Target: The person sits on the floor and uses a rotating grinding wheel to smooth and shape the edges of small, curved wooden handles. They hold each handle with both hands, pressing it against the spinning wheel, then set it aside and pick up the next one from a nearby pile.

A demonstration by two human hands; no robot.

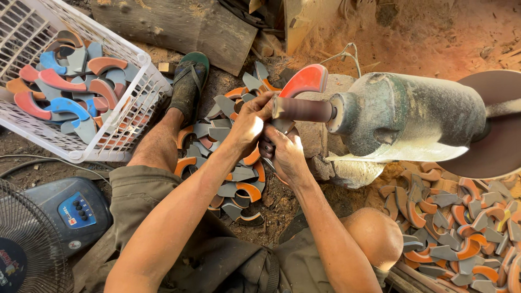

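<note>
Both hands grip one curved red piece against the spindle.
Left hand and right hand are closed on it.

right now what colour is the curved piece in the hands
Red-orange with a grey edge, clearest in the head view.

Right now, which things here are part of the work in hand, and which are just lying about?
In hand: left hand, right hand, red curved piece, sanding drum, motor.
Lying about: white basket, floor pile, right-hand pile, fan, log.
</note>
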